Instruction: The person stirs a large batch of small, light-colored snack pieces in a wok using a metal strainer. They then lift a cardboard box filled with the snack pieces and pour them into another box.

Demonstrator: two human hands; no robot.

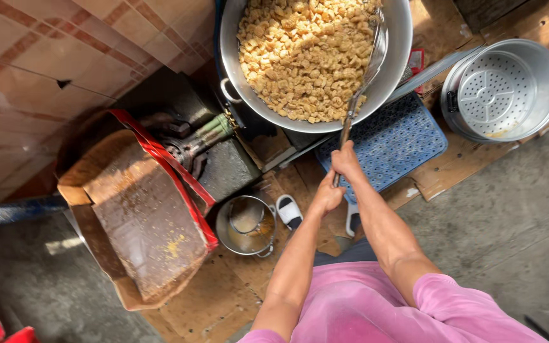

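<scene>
— As the camera looked straight down, what were the hands doing?

— Both gripped one long metal skimmer (358,95). The left hand (326,195) had its fingers closed round the handle's end; the right hand (347,160) was closed round it just above, nearly touching the left.

— Where did the skimmer go?

— It ran up and away from the person into a wide steel wok (316,60) at the top of the view. Its head lay among a heap of small golden fried pieces (300,57) that filled the wok.

— What lay around the wok?

— Below and left of it sat a dark burner (192,149). Left of that stood a cardboard screen (141,216) with a red edge, stained and dusted with yellow crumbs. A blue perforated crate (392,143) lay under the wok's right rim, and well to the right sat a steel steamer pot (506,89) with a holed tray inside.

— And near the person?

— A small steel pot (246,225) stood on flattened cardboard just left of the left forearm, beside a black-and-white sandal (289,211). The person wore a pink top (376,308). Tiled wall (46,63) filled the upper left.
</scene>
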